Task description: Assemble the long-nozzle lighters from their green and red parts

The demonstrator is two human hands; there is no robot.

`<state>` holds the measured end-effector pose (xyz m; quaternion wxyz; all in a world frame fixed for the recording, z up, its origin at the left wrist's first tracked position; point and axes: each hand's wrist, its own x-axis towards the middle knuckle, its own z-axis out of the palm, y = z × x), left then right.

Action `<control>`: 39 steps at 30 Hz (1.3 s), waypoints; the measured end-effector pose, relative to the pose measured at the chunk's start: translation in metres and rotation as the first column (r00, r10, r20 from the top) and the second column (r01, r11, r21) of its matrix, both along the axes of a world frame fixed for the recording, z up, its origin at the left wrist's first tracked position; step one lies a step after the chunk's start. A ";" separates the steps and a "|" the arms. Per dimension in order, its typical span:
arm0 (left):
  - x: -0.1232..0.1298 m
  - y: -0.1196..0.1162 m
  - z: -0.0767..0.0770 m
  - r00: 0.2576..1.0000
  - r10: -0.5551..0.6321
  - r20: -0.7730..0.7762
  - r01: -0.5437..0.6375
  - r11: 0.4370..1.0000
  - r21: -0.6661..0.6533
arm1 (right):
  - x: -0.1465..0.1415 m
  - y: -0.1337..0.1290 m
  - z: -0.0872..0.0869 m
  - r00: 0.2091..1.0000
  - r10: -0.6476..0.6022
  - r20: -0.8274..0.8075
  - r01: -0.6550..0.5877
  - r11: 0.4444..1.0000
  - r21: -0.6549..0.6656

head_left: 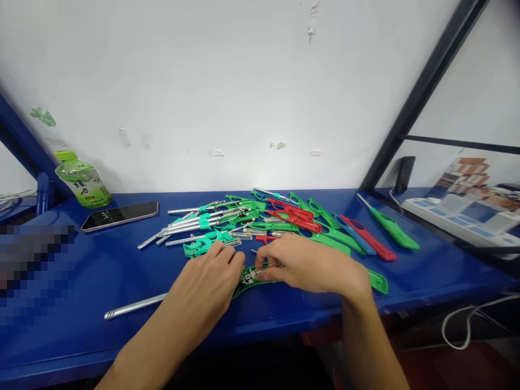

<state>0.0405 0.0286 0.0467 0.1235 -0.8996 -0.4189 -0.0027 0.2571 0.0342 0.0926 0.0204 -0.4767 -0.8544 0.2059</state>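
Observation:
A green lighter casing half (377, 281) lies near the table's front edge, its middle between my two hands. From its left end a silver metal tube (136, 306) sticks out past my left wrist. My left hand (217, 276) is closed on the left part of this casing, its fingertips partly hidden. The fingers of my right hand (284, 261) pinch a small part at the casing's middle, where a pale mechanism piece (249, 277) shows. Right behind my hands lie turquoise plastic pieces (198, 247) and a pile of metal tubes (190, 223).
Green casings (320, 212), red casings (294, 216) and whole lighters, one of them green (394, 227), lie at the back and right. A phone (122, 215) and a green bottle (84, 181) stay at the back left. A white wall (244, 97) closes off the rear.

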 end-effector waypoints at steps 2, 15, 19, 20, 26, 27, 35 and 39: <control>-0.004 0.004 0.001 0.996 0.026 0.085 -0.024 0.999 -0.029 | 0.000 0.000 0.001 1.000 -0.002 -0.004 0.002 1.000 -0.007; -0.025 0.020 -0.007 0.834 0.090 0.544 0.029 0.978 -0.206 | 0.000 0.000 0.002 1.000 0.010 -0.020 -0.010 1.000 -0.010; -0.028 0.023 -0.007 0.818 0.064 0.572 0.065 0.977 -0.202 | 0.001 0.000 0.004 0.999 0.018 -0.044 -0.015 0.998 0.055; -0.028 0.024 -0.007 0.822 0.060 0.567 0.068 0.977 -0.202 | 0.002 0.000 0.005 0.998 0.005 -0.063 -0.001 0.997 0.076; -0.031 0.027 -0.007 0.819 0.007 0.573 0.111 0.979 -0.170 | 0.001 0.002 0.003 0.992 -0.040 -0.117 0.061 0.982 0.178; -0.032 0.027 -0.007 0.816 -0.003 0.578 0.123 0.978 -0.168 | 0.000 0.002 0.002 0.993 -0.037 -0.112 0.058 0.981 0.185; -0.031 0.024 -0.007 0.809 -0.032 0.586 0.169 0.969 -0.181 | -0.006 0.002 0.000 0.993 -0.029 -0.115 0.052 0.977 0.204; -0.030 0.021 -0.005 0.818 0.006 0.576 0.137 0.969 -0.204 | -0.006 0.002 -0.001 0.994 -0.036 -0.103 0.058 0.975 0.212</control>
